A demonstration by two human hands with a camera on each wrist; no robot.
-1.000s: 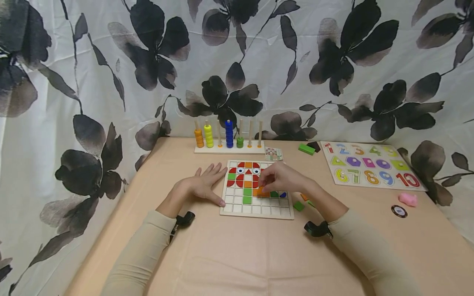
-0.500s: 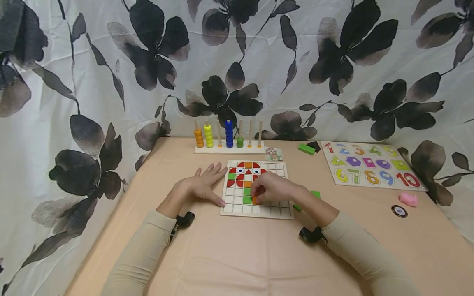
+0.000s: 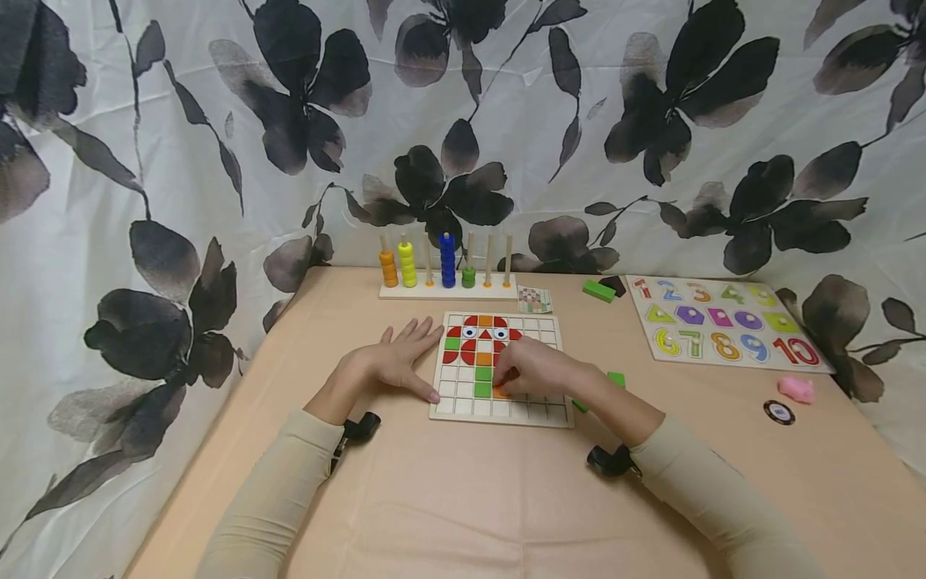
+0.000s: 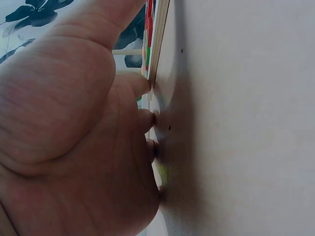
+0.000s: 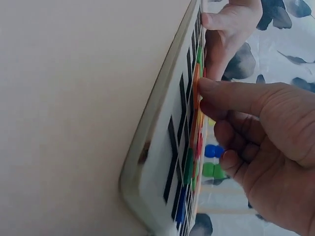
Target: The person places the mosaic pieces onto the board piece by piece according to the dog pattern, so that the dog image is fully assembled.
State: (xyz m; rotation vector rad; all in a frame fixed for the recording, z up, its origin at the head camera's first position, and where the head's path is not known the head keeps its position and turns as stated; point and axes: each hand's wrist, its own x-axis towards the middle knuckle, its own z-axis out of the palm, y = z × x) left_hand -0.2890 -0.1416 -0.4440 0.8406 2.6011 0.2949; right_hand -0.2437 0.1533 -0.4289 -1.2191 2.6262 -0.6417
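Note:
A white grid board point(image 3: 538, 413) lies flat mid-table, partly filled with red, green and orange tiles and two eye tiles. My left hand point(image 3: 391, 362) rests on the table at the board's left side, fingers spread, with the thumb and a fingertip at its edge. Over the board's middle is my right hand point(image 3: 538, 366), thumb and forefinger pinching an orange tile point(image 5: 196, 91) down at the grid. That tile stands beside the lower of two green tiles point(image 3: 482, 390). The right hand covers some cells; the right wrist view shows a blue tile point(image 5: 180, 206) near the board's corner.
Behind the board stands a peg rack point(image 3: 448, 293) with coloured beads, a small picture card point(image 3: 534, 301) beside it. Loose green tiles point(image 3: 616, 379) lie near the right wrist. Farther right are a green block point(image 3: 599, 291), number puzzle point(image 3: 723, 322), pink figure point(image 3: 796, 390) and round chip point(image 3: 779, 412).
My right hand has moved left and toward me with the orange tile, then lowered it against the grid beside the green tiles. My left hand has stayed in place.

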